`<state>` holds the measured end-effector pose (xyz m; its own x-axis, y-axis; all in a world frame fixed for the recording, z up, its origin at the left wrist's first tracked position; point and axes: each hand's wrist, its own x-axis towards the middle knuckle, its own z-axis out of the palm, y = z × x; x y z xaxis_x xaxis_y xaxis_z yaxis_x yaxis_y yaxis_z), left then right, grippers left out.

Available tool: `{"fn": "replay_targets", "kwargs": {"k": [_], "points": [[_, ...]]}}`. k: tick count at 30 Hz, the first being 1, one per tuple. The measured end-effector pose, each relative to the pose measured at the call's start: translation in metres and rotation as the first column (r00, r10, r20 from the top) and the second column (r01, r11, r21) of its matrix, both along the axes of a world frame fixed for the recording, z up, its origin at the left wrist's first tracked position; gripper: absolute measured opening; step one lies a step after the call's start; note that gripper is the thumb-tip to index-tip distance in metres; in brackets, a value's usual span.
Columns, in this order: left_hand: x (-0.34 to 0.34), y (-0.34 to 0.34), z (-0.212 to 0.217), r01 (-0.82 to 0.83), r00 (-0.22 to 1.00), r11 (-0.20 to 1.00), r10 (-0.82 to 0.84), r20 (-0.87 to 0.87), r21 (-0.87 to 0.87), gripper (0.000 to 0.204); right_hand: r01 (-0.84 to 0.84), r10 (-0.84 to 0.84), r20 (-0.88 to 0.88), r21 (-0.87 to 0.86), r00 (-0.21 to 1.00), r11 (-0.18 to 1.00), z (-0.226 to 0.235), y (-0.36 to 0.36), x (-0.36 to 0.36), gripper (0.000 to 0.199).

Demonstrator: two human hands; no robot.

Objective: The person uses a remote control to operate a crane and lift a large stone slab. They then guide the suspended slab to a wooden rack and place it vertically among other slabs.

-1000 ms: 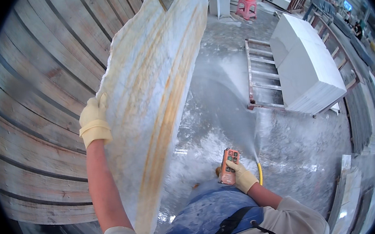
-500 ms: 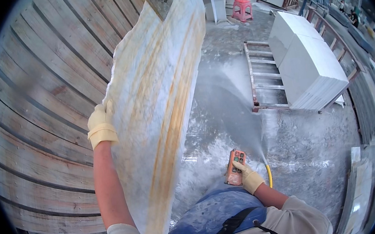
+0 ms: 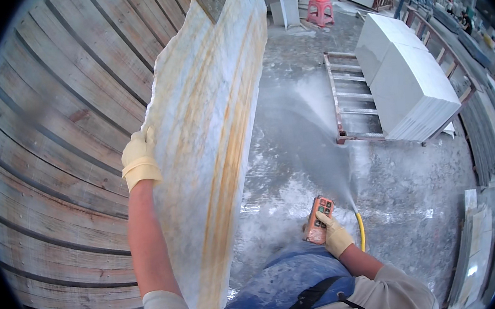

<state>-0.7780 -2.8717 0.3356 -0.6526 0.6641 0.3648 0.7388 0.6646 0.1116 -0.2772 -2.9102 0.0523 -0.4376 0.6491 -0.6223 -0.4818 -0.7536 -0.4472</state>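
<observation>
The slab [image 3: 215, 128], white with golden-brown streaks, is running from beside the person's body up to the top of the view, with the boards [image 3: 61, 142] lying along its left side. The left hand [image 3: 139, 159], in a pale yellow glove, is pinching the slab's rough left edge, its fingers closing over the rim and its forearm reaching straight up from below. A metal piece, probably a clamp [image 3: 210, 0], is overlapping the slab near the top, though the frame is cutting it off. The right hand [image 3: 334, 232], gloved likewise, is wrapping around an orange remote [image 3: 318, 219], its thumb lying over the buttons. The remote is sitting just beyond the blue apron [image 3: 295, 275], above the wet floor [image 3: 283, 210] and well apart from the slab. Right of that hand, a yellow hose [image 3: 361, 233] is throwing a fan of spray [image 3: 318, 142] forward, between the slab and a metal rack [image 3: 356, 95]. The rack is carrying a stack of white blocks [image 3: 413, 85] on its right part. Farther off, a pink stool [image 3: 320, 10] is standing on the floor, and more slabs [image 3: 490, 137] are leaning along the right side.
</observation>
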Motion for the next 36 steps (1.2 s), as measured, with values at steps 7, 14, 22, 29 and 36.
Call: {"fn": "replay_targets", "kwargs": {"k": [7,14,22,29,36], "points": [[-0.024,0.0,0.004,-0.036,0.999,0.999,0.036,-0.03,-0.002,0.063,-0.009,0.008,0.016,0.02,1.0,1.0,-0.01,-0.01,-0.014,0.029],[-0.064,-0.008,0.006,-0.053,0.998,0.999,0.053,-0.04,0.004,0.064,-0.002,0.001,0.039,0.04,0.999,0.999,-0.006,0.006,-0.029,0.031],[-0.097,-0.013,0.017,-0.113,0.992,0.994,0.113,-0.048,-0.007,0.065,-0.081,0.078,0.039,0.074,0.996,0.994,-0.011,0.057,-0.08,0.034],[-0.138,-0.018,0.016,-0.162,0.987,0.987,0.161,-0.022,-0.019,0.069,-0.1,0.101,-0.008,0.068,0.995,0.993,-0.003,0.089,-0.121,0.034],[-0.176,-0.03,0.014,-0.163,0.987,0.987,0.162,-0.007,-0.011,0.068,-0.101,0.095,0.067,0.097,0.993,0.99,-0.022,0.092,-0.144,0.034]]}}
